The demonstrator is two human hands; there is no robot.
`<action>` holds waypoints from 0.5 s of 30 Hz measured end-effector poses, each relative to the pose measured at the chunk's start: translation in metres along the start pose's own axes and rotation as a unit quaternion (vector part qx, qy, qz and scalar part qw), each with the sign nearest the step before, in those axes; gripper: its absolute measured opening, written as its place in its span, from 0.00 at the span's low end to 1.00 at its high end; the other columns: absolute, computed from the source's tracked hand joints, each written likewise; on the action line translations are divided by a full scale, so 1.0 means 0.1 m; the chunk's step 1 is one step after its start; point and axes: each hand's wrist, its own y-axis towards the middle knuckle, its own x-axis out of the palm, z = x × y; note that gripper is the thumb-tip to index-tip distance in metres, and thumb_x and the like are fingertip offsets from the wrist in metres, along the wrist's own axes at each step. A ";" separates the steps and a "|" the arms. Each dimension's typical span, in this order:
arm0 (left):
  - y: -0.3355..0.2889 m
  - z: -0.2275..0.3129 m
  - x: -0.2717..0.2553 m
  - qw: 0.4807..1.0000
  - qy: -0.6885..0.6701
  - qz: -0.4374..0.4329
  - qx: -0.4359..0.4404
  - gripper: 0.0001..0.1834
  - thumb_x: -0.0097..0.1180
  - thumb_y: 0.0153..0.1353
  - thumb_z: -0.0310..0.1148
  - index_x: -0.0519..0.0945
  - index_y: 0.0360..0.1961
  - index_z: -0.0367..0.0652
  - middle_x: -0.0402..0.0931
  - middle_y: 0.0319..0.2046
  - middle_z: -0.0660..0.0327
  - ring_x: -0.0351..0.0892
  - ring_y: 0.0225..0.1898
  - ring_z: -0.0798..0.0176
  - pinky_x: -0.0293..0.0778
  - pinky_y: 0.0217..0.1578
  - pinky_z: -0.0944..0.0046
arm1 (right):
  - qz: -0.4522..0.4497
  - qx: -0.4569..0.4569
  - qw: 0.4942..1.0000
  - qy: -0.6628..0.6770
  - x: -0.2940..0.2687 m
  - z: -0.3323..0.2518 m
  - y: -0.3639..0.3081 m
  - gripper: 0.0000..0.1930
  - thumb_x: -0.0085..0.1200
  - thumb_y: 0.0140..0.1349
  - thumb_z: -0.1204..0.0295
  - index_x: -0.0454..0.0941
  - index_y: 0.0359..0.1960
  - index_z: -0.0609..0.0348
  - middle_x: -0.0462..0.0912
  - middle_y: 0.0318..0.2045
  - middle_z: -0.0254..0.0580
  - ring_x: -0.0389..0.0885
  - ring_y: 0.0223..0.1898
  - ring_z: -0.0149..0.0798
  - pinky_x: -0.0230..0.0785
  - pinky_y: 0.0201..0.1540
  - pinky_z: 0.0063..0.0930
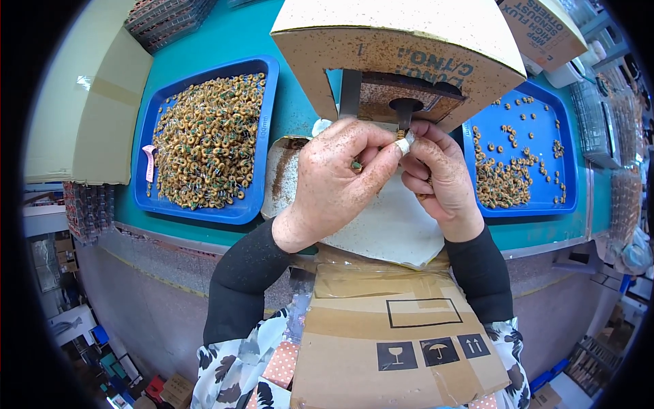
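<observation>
While both hands meet under one cardboard box [381, 44], the left hand [344, 177] and right hand [443, 174] each have a narrow, pinched grip on one small ring [401, 135], right by one dark metal bar [407, 112]. Two blue trays flank them on the counter [300, 95]: the left tray [270, 129]'s heaped with way too many rings to count, the right tray [571, 183]'s got fewer, pretty scattered.
</observation>
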 end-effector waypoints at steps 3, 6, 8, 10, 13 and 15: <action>-0.01 0.00 0.02 1.000 -0.004 0.011 0.001 0.04 0.63 0.52 0.26 0.80 0.29 0.39 0.72 0.19 0.62 0.70 0.20 0.67 0.67 0.22 0.67 | 0.006 -0.003 1.000 -0.004 0.02 0.00 -0.01 0.09 0.55 0.61 0.74 0.73 0.42 0.58 0.66 0.22 0.26 0.55 0.18 0.18 0.44 0.15 0.12; -0.01 0.01 0.02 1.000 -0.005 0.009 -0.003 0.04 0.63 0.52 0.26 0.80 0.29 0.39 0.72 0.19 0.62 0.70 0.20 0.67 0.66 0.22 0.68 | 0.008 -0.004 1.000 -0.005 0.02 0.00 -0.02 0.09 0.55 0.61 0.74 0.73 0.41 0.58 0.66 0.23 0.26 0.55 0.18 0.18 0.44 0.15 0.12; -0.03 0.01 0.02 1.000 -0.014 0.009 -0.011 0.04 0.63 0.52 0.26 0.81 0.29 0.39 0.72 0.19 0.63 0.70 0.20 0.68 0.66 0.22 0.68 | 0.004 -0.003 1.000 -0.010 0.02 0.00 -0.02 0.08 0.55 0.61 0.74 0.73 0.41 0.58 0.66 0.23 0.26 0.55 0.18 0.18 0.44 0.15 0.12; -0.04 0.01 0.01 0.999 -0.025 0.009 -0.018 0.04 0.63 0.53 0.26 0.81 0.29 0.39 0.71 0.18 0.63 0.70 0.20 0.69 0.66 0.21 0.69 | 0.000 -0.002 1.000 -0.015 0.01 -0.01 -0.02 0.08 0.55 0.61 0.74 0.73 0.41 0.59 0.67 0.23 0.26 0.56 0.18 0.18 0.44 0.15 0.12; -0.06 -0.01 0.01 0.999 -0.039 0.002 -0.023 0.05 0.64 0.52 0.27 0.81 0.29 0.39 0.70 0.18 0.64 0.68 0.19 0.70 0.65 0.21 0.69 | -0.004 -0.010 0.999 -0.039 0.00 -0.01 -0.03 0.08 0.55 0.61 0.74 0.73 0.41 0.60 0.67 0.24 0.26 0.56 0.18 0.18 0.44 0.15 0.12; -0.08 -0.02 0.01 0.997 -0.056 -0.011 -0.056 0.05 0.64 0.51 0.24 0.80 0.29 0.37 0.68 0.18 0.69 0.64 0.21 0.76 0.61 0.22 0.74 | -0.018 -0.009 0.998 -0.053 0.00 -0.02 -0.04 0.08 0.55 0.61 0.74 0.73 0.40 0.61 0.68 0.24 0.27 0.56 0.18 0.17 0.44 0.15 0.12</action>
